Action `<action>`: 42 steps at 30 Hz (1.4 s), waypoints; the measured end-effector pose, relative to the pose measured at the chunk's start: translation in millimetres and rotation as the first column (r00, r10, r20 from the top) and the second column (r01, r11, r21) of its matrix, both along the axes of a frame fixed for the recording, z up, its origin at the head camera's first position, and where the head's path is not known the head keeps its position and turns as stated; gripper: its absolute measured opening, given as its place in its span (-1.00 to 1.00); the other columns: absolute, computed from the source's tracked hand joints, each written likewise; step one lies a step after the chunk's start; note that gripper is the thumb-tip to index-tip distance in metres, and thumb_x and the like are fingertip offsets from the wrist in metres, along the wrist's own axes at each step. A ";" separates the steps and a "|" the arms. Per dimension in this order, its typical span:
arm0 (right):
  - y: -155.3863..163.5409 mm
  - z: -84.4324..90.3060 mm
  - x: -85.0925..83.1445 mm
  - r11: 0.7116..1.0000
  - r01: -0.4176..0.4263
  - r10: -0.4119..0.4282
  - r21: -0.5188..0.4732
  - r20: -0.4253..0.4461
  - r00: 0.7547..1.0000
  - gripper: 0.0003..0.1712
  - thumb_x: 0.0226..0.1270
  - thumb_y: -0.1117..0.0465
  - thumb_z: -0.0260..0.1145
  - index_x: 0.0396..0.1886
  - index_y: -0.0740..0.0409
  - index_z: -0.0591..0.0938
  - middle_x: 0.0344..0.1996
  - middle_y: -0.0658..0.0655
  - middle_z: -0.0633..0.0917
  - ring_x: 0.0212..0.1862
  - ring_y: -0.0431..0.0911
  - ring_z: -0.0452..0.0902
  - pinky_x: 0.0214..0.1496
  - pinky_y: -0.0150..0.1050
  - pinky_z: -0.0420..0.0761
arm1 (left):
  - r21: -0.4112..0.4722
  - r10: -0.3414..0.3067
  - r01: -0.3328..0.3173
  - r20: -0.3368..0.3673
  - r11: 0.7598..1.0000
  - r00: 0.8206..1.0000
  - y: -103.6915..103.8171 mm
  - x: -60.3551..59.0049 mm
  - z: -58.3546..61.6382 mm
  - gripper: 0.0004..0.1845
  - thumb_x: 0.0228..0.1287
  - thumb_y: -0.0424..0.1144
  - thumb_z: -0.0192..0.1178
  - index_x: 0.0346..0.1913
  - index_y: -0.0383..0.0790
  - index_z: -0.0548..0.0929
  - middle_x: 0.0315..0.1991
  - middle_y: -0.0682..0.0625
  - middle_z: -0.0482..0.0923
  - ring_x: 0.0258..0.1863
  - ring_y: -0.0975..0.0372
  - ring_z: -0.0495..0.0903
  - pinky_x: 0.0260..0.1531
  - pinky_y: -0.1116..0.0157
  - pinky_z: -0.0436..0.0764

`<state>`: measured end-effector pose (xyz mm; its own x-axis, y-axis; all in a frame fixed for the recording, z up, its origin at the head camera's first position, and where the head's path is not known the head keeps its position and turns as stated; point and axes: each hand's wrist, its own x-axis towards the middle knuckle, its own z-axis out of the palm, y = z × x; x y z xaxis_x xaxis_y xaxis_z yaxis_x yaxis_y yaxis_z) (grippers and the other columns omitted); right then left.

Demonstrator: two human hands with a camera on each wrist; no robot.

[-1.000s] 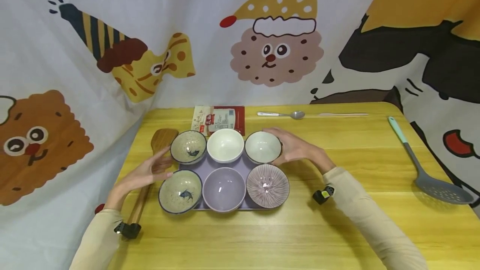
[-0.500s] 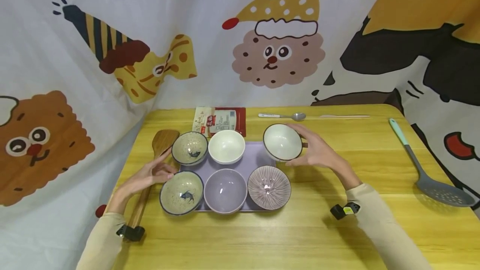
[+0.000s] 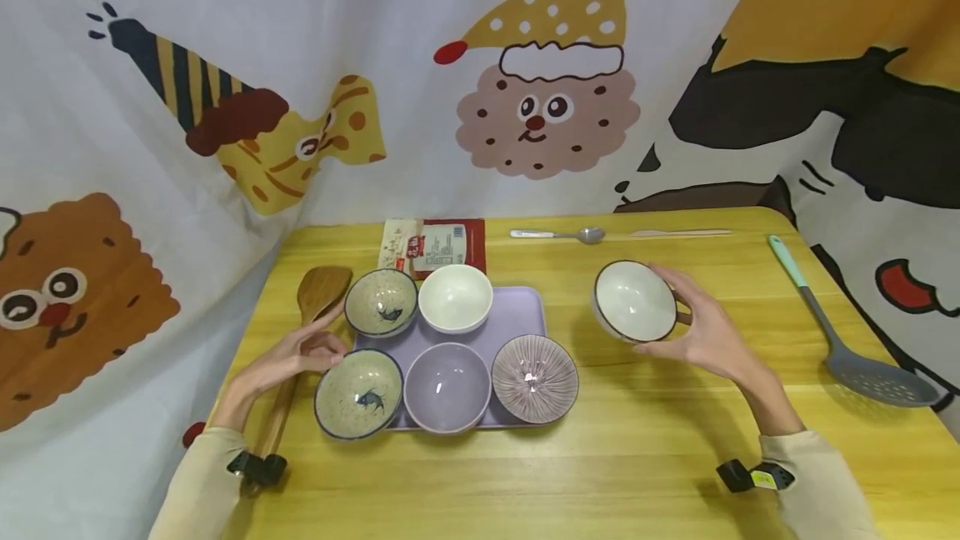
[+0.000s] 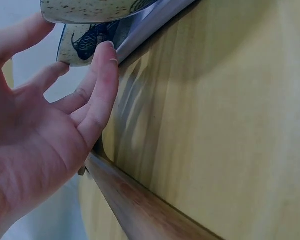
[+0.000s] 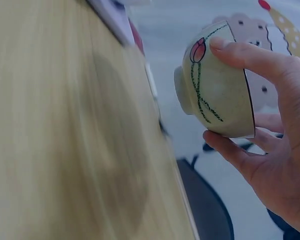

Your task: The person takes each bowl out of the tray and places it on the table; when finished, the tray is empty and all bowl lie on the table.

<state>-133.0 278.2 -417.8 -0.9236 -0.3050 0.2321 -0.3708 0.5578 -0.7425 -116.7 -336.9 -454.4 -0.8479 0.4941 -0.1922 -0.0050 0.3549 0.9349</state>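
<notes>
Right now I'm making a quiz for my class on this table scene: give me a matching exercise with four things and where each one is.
Things:
1. pale green bowl with a dark rim
2. ribbed pink bowl
3. grey slotted spatula with a teal handle
4. metal spoon

Places:
A. front right corner of the purple tray
B. far edge of the table
C. held in the right hand, off the tray
D. right edge of the table

Pairs: 1-C, 2-A, 3-D, 4-B

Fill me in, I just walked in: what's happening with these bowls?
The right hand holds a pale green flower-painted bowl tilted above the yellow table, clear of the lilac tray. Five bowls sit on the tray. The left hand rests by its left edge, fingertips touching a fish-pattern bowl, over a wooden spatula.
</notes>
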 end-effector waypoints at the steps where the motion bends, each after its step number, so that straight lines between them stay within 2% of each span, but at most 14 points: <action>1: 7.7 0.0 3.9 1.000 0.022 -0.022 0.004 0.003 1.000 0.35 -0.26 0.25 0.76 0.59 0.06 0.23 0.41 0.36 0.34 0.28 0.42 0.40 -0.03 -0.66 0.48 | 0.007 -0.012 0.012 0.005 1.000 1.000 1.4 -1.9 0.1 -0.06 0.40 -0.37 0.16 0.63 -0.26 -0.21 -0.03 -0.23 0.62 -0.05 0.28 0.66 0.02 0.39 0.59; 5: 36.3 -0.7 16.2 0.993 0.112 -0.113 0.049 0.023 0.993 0.37 -0.25 0.24 0.76 0.61 0.06 0.19 0.41 0.40 0.31 0.26 0.45 0.38 -0.07 -0.71 0.44 | 0.020 -0.053 0.053 0.006 0.998 0.999 5.4 -6.9 0.0 -0.07 0.39 -0.37 0.17 0.62 -0.30 -0.20 -0.04 -0.20 0.62 -0.04 0.29 0.65 0.03 0.40 0.57; 11: 69.2 -7.6 22.0 0.971 0.207 -0.215 0.117 0.062 0.975 0.38 -0.16 0.12 0.74 0.63 0.11 0.12 0.39 0.47 0.28 0.29 0.50 0.34 -0.10 -0.73 0.37 | 0.007 -0.090 0.090 0.009 0.996 0.996 1.0 -9.1 -0.6 -0.10 0.41 -0.39 0.13 0.62 -0.29 -0.18 -0.06 -0.15 0.65 -0.04 0.31 0.64 -0.01 0.39 0.56; 15: 90.2 -13.7 23.9 0.956 0.268 -0.278 0.119 0.082 0.957 0.39 -0.10 0.11 0.71 0.64 0.18 0.04 0.45 0.50 0.20 0.27 0.50 0.32 -0.16 -0.71 0.36 | 0.026 -0.126 0.125 0.016 0.992 0.992 1.0 -13.8 3.8 -0.11 0.42 -0.41 0.10 0.62 -0.32 -0.20 -0.07 -0.12 0.64 -0.06 0.31 0.64 -0.05 0.37 0.59; 18: 104.9 -18.5 24.2 0.931 0.331 -0.345 0.152 0.075 0.935 0.41 -0.07 0.07 0.70 0.65 0.18 0.01 0.47 0.52 0.17 0.26 0.52 0.31 -0.19 -0.62 0.34 | 0.045 -0.154 0.153 0.018 0.987 0.988 4.0 -17.5 7.8 -0.12 0.41 -0.42 0.09 0.61 -0.34 -0.20 -0.08 -0.11 0.64 -0.07 0.31 0.64 -0.05 0.36 0.60; 20: 112.6 -21.7 22.8 0.908 0.379 -0.394 0.181 0.056 0.917 0.41 -0.08 0.03 0.70 0.64 0.19 0.02 0.46 0.54 0.18 0.24 0.52 0.32 -0.16 -0.47 0.42 | 0.067 -0.168 0.167 0.015 0.984 0.986 5.6 -19.0 9.1 -0.13 0.40 -0.44 0.08 0.61 -0.33 -0.18 -0.09 -0.11 0.64 -0.08 0.29 0.64 -0.04 0.36 0.60; 23: 121.0 -25.5 17.2 0.876 0.434 -0.453 0.213 0.051 0.890 0.41 -0.06 -0.03 0.68 0.65 0.19 0.01 0.45 0.58 0.16 0.24 0.52 0.30 -0.08 -0.07 0.54 | 0.086 -0.192 0.191 0.012 0.978 0.981 6.8 -18.6 8.8 -0.13 0.39 -0.45 0.09 0.62 -0.28 -0.15 -0.08 -0.09 0.66 -0.06 0.28 0.65 0.02 0.37 0.57; 26: 125.4 -27.8 6.2 0.853 0.471 -0.497 0.224 0.075 0.864 0.41 0.00 -0.12 0.63 0.65 0.20 -0.03 0.48 0.60 0.10 0.29 0.53 0.23 0.03 0.38 0.43 | 0.104 -0.213 0.209 0.030 0.972 0.977 5.9 -16.2 7.7 -0.13 0.40 -0.47 0.07 0.63 -0.21 -0.14 -0.07 -0.05 0.66 -0.05 0.30 0.65 0.04 0.37 0.57; 29: 128.3 -28.6 -7.6 0.836 0.500 -0.530 0.226 0.094 0.843 0.40 0.06 -0.19 0.58 0.65 0.24 -0.07 0.50 0.61 0.06 0.38 0.56 0.13 0.18 0.52 0.30 | 0.112 -0.223 0.218 0.035 0.970 0.974 4.0 -13.4 5.9 -0.14 0.42 -0.47 0.04 0.64 -0.17 -0.15 -0.07 0.01 0.65 -0.05 0.32 0.63 0.03 0.38 0.57; 33: 133.5 -30.6 -21.2 0.808 0.547 -0.573 0.220 0.076 0.816 0.38 0.08 -0.19 0.55 0.63 0.33 -0.06 0.48 0.63 0.09 0.40 0.57 0.11 0.23 0.53 0.27 | 0.058 -0.184 0.181 0.043 0.982 0.982 7.6 -15.4 6.4 -0.20 0.47 -0.41 0.01 0.62 -0.26 -0.15 -0.08 0.00 0.65 -0.06 0.36 0.62 0.00 0.37 0.59; 35: 136.8 -31.6 -25.8 0.793 0.569 -0.593 0.217 0.064 0.802 0.38 0.07 -0.18 0.56 0.62 0.35 -0.04 0.46 0.62 0.12 0.38 0.56 0.15 0.23 0.51 0.29 | -0.003 -0.136 0.137 0.055 0.991 0.989 11.9 -18.1 8.1 -0.22 0.50 -0.34 0.02 0.61 -0.32 -0.14 -0.03 -0.09 0.65 -0.06 0.36 0.63 -0.02 0.33 0.62; 38: 141.8 -32.6 -31.5 0.779 0.590 -0.612 0.214 0.052 0.789 0.39 0.06 -0.20 0.56 0.62 0.35 -0.03 0.47 0.60 0.14 0.37 0.54 0.18 0.24 0.50 0.30 | -0.094 -0.044 0.051 0.074 0.994 0.996 19.4 -21.9 10.7 -0.23 0.53 -0.22 0.05 0.62 -0.28 -0.07 0.03 -0.25 0.63 -0.07 0.29 0.66 -0.05 0.26 0.66; 40: 144.3 -33.1 -35.6 0.774 0.597 -0.617 0.211 0.040 0.786 0.38 0.05 -0.21 0.56 0.61 0.36 0.00 0.47 0.58 0.17 0.37 0.52 0.20 0.25 0.48 0.31 | -0.127 -0.009 0.015 0.054 0.992 0.999 22.9 -23.6 11.1 -0.23 0.51 -0.20 0.08 0.61 -0.30 -0.02 0.03 -0.34 0.61 -0.10 0.23 0.67 -0.09 0.22 0.68; 42: 145.5 -33.5 -39.8 0.771 0.602 -0.619 0.207 0.023 0.785 0.36 0.05 -0.20 0.57 0.59 0.37 0.04 0.44 0.58 0.22 0.35 0.51 0.23 0.23 0.47 0.33 | -0.151 0.016 -0.011 0.030 0.989 0.999 25.3 -25.0 10.1 -0.23 0.49 -0.21 0.12 0.60 -0.32 0.03 -0.02 -0.34 0.61 -0.15 0.21 0.66 -0.12 0.23 0.69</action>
<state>-172.9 423.8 -451.3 -0.9426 0.3017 0.1430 0.1526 0.7702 -0.6192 -141.7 -311.6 -444.3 -0.8468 0.4460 -0.2897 -0.0390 0.4911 0.8702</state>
